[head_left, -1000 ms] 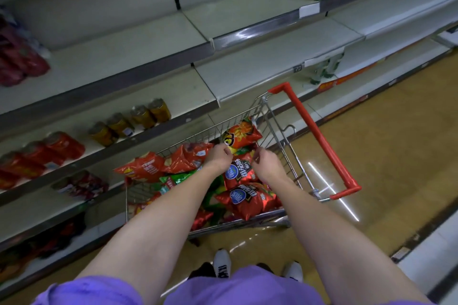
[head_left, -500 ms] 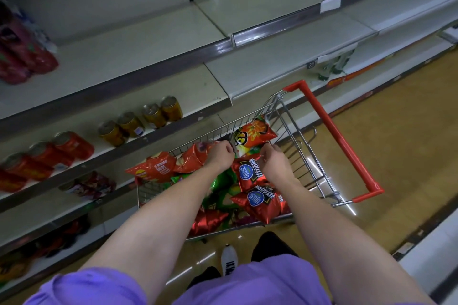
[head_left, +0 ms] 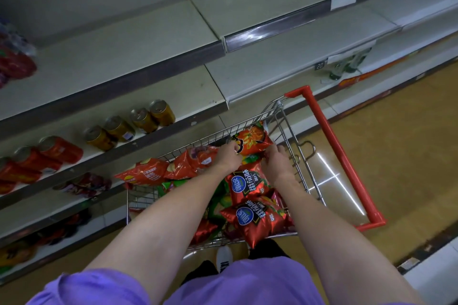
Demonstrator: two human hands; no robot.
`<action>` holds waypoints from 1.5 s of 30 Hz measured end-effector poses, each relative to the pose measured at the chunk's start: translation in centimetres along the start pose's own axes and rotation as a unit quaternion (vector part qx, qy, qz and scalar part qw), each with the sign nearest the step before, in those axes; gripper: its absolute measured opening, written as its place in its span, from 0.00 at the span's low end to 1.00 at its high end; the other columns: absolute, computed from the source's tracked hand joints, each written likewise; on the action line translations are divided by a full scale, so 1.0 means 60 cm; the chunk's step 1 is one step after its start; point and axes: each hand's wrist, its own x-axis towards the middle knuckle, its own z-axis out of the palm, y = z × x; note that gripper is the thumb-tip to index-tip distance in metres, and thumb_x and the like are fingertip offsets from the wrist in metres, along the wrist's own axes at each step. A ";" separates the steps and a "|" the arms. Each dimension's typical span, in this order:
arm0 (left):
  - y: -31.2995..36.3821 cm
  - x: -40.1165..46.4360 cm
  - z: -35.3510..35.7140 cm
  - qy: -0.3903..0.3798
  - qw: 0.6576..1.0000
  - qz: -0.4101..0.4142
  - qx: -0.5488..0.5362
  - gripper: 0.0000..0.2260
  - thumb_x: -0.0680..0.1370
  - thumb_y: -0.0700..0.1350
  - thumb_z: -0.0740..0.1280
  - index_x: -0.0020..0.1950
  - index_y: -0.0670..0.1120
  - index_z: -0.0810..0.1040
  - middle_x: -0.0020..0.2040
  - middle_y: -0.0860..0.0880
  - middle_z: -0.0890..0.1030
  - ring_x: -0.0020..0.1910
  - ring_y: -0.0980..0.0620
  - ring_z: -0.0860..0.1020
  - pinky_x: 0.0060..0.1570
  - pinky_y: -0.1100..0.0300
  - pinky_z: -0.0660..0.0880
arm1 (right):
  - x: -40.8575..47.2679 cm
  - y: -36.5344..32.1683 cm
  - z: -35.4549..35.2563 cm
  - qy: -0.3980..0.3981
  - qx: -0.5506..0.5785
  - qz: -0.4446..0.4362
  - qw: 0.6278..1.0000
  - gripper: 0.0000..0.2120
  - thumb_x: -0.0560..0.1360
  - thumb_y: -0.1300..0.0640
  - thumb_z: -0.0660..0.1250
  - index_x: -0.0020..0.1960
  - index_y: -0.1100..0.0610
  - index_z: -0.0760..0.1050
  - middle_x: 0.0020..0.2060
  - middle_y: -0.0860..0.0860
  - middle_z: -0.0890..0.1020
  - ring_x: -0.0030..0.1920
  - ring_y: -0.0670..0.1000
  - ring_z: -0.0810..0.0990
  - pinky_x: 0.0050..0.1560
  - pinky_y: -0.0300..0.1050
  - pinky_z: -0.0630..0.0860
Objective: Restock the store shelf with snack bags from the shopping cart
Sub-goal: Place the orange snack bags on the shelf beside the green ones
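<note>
Both hands are reaching into the shopping cart (head_left: 287, 131). Left hand (head_left: 226, 156) and right hand (head_left: 277, 163) are gripping opposite edges of an orange snack bag (head_left: 252, 138) at the cart's far end. More red snack bags (head_left: 250, 205) are lying in the cart nearer the person. Gold cans (head_left: 138, 121) are standing on the shelf (head_left: 111, 64) beyond the cart.

Glossy foil bags (head_left: 250, 188) fill a shiny wire-metal cart (head_left: 295, 136) with smooth red plastic handle (head_left: 339, 153); left cans (head_left: 138, 121) look metallic.
</note>
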 end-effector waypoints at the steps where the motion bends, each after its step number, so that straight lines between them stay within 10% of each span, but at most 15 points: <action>1: 0.008 0.006 0.005 -0.007 1.000 -0.001 0.002 0.09 0.78 0.40 0.65 0.59 0.44 0.75 0.55 0.42 0.80 0.49 0.44 0.77 0.42 0.56 0.70 | 0.010 0.007 -0.001 -0.001 0.001 -0.003 1.000 0.15 0.79 0.57 0.63 0.65 0.55 0.71 0.61 0.52 0.72 0.60 0.54 0.76 0.64 0.54 0.76; 12: 0.054 0.056 0.033 -0.032 0.998 -0.030 0.051 0.16 0.79 0.41 0.66 0.67 0.43 0.73 0.64 0.42 0.76 0.58 0.43 0.76 0.52 0.55 0.72 | 0.103 0.032 -0.003 -0.113 0.036 -0.007 0.993 0.26 0.78 0.56 0.66 0.73 0.58 0.63 0.70 0.59 0.67 0.65 0.62 0.74 0.65 0.58 0.73; 23: 0.031 0.073 0.022 -0.041 0.996 -0.071 0.037 0.17 0.79 0.39 0.65 0.68 0.42 0.71 0.62 0.39 0.78 0.54 0.42 0.78 0.40 0.58 0.67 | 0.123 0.026 0.014 -0.149 0.071 0.045 0.985 0.29 0.79 0.58 0.67 0.77 0.57 0.60 0.71 0.59 0.66 0.69 0.61 0.71 0.68 0.57 0.70; 32: 0.016 0.055 0.008 -0.065 0.996 -0.052 0.012 0.06 0.79 0.41 0.66 0.52 0.48 0.71 0.56 0.41 0.80 0.48 0.46 0.76 0.44 0.56 0.71 | 0.100 0.009 0.021 -0.086 0.024 0.059 0.994 0.03 0.79 0.62 0.66 0.52 0.60 0.74 0.43 0.51 0.79 0.40 0.47 0.79 0.36 0.38 0.77; 37: -0.004 0.039 -0.015 -0.088 0.996 -0.022 0.002 0.06 0.79 0.42 0.67 0.53 0.49 0.72 0.64 0.46 0.78 0.52 0.47 0.78 0.45 0.57 0.71 | 0.062 -0.016 0.035 -0.072 -0.032 0.080 0.994 0.10 0.80 0.63 0.62 0.41 0.60 0.77 0.38 0.53 0.81 0.35 0.48 0.80 0.32 0.42 0.79; 45: -0.050 -0.005 -0.049 -0.098 0.973 0.098 0.187 0.38 0.72 0.46 0.76 0.78 0.49 0.61 0.75 0.42 0.64 0.72 0.39 0.67 0.69 0.41 0.69 | -0.020 -0.057 0.011 -0.038 0.034 0.076 0.996 0.13 0.83 0.60 0.57 0.57 0.62 0.78 0.51 0.60 0.81 0.52 0.60 0.80 0.47 0.45 0.71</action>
